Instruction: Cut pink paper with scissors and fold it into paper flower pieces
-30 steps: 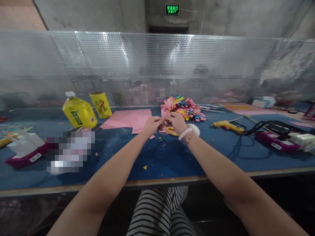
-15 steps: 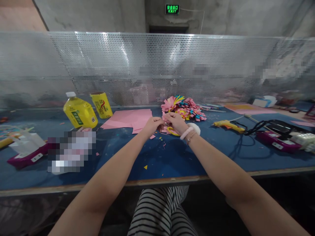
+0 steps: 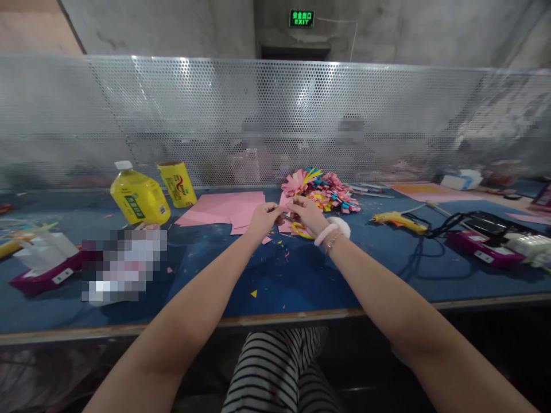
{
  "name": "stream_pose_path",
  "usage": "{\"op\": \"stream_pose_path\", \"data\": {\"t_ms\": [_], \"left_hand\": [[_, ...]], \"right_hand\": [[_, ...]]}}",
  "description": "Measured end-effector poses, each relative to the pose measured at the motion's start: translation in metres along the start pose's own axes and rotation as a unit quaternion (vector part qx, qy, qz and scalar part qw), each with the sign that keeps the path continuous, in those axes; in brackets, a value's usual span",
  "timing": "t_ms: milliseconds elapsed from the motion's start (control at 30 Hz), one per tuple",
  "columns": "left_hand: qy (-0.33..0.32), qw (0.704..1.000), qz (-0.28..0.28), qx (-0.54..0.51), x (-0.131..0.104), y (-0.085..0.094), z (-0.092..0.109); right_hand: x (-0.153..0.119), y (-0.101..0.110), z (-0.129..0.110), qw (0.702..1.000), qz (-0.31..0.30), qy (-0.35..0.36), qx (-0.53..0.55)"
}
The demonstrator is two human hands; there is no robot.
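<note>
My left hand (image 3: pixel 264 219) and my right hand (image 3: pixel 308 214) meet over the table, fingertips pinched together. Between them they hold a small piece of pink paper (image 3: pixel 287 205), mostly covered by the fingers. Below my right hand lies a yellow loop (image 3: pixel 302 231), which looks like a scissors handle; its other end is hidden. Just beyond the hands is a pile of fringed paper flowers (image 3: pixel 333 192) in pink, yellow and blue. Flat pink sheets (image 3: pixel 215 208) lie to the left of my left hand.
A yellow liquid bottle (image 3: pixel 140 198) and a yellow cardboard tube (image 3: pixel 177 184) stand at left. On the right are a yellow glue gun (image 3: pixel 399 221) and a purple power strip (image 3: pixel 484 249) with cables. A perforated metal screen (image 3: pixel 215 115) rises behind the table (image 3: pixel 275 287).
My fingers have shifted slightly around the pink paper, and more of it shows between the fingertips. Both hands stay in nearly the same place.
</note>
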State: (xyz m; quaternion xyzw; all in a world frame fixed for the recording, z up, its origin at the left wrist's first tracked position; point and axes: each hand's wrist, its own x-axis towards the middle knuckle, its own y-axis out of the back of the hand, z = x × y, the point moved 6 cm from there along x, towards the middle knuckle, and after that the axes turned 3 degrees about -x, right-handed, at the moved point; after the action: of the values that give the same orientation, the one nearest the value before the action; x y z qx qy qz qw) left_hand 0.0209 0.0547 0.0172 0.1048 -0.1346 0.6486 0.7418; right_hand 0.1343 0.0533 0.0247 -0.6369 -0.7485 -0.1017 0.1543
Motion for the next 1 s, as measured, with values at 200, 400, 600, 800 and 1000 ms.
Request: {"op": "stream_pose_path", "data": {"t_ms": [200,400,600,800,1000], "left_hand": [[0.099,0.983,0.024,-0.156,-0.001,0.002,-0.007],[0.172,0.954,-0.035,-0.241,-0.006,-0.006,-0.013],[0.131,0.954,-0.105,-0.248,-0.009,-0.012,-0.006],[0.106,0.962,-0.093,-0.233,-0.007,-0.009,-0.002],[0.127,0.962,-0.051,-0.238,-0.009,-0.006,0.002]], "right_hand": [[0.003,0.008,-0.008,0.989,0.023,0.082,-0.123],[0.002,0.009,-0.020,0.974,0.013,0.146,-0.173],[0.002,0.012,-0.021,0.972,0.042,0.155,-0.169],[0.002,0.009,-0.008,0.996,-0.004,0.078,-0.040],[-0.001,0.003,-0.008,0.998,-0.029,0.037,0.051]]}}
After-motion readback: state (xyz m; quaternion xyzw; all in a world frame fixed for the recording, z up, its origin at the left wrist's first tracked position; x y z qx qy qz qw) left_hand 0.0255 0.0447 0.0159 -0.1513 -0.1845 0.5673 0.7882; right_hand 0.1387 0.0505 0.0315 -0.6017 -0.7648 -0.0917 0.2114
